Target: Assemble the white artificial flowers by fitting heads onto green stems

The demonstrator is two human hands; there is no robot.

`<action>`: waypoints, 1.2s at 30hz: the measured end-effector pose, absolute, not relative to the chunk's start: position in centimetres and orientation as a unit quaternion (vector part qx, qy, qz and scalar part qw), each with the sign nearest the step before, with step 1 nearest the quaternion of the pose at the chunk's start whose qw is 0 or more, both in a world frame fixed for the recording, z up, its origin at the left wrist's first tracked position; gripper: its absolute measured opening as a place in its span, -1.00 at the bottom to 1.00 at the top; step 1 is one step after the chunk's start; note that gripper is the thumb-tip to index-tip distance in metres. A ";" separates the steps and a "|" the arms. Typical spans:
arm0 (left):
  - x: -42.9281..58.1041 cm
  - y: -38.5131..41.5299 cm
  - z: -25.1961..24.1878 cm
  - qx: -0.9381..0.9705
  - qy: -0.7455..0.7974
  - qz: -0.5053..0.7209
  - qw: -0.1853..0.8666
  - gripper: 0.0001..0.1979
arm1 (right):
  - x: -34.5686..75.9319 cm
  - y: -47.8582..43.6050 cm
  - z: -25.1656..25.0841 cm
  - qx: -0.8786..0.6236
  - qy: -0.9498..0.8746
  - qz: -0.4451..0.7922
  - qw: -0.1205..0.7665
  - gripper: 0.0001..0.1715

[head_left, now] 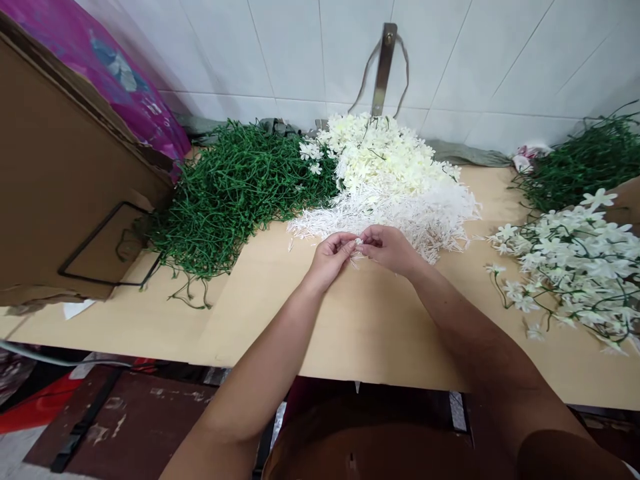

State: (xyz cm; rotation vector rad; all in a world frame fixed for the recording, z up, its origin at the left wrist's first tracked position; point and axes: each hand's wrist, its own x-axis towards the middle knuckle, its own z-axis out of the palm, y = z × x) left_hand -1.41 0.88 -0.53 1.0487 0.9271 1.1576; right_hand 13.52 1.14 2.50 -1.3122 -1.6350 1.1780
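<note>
Note green stems at left. Find left hand and right hand pinching small white flower piece, just before white filaments. Judge light, soft, easily creased; hold by centre. Far right: stemmed flowers.

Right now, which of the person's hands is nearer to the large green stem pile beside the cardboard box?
Left. The left hand is off the near right side of the green stem pile, apart from it; the right hand is farther right.

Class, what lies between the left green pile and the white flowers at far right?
The head view shows pale blossoms, white strands, left hand, right hand and bare tabletop.
</note>
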 end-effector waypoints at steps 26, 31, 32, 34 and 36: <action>-1.6 0.9 -0.5 0.499 0.366 0.500 0.606 -0.62 | 13.9 0.8 1.6 -0.414 -0.427 0.698 0.399 -0.47; -1.7 0.9 -0.6 0.502 0.378 0.507 0.590 -0.63 | 13.8 0.8 1.3 -0.410 -0.444 0.667 0.436 -0.48; -1.7 0.9 -0.6 0.502 0.376 0.511 0.588 -0.64 | 13.8 0.8 1.2 -0.416 -0.456 0.651 0.442 -0.49; -1.8 0.9 -0.6 0.494 0.371 0.520 0.590 -0.65 | 13.6 0.8 1.2 -0.423 -0.487 0.617 0.451 -0.52; -1.8 0.9 -0.5 0.476 0.367 0.522 0.605 -0.64 | 13.5 0.8 1.3 -0.419 -0.520 0.591 0.452 -0.56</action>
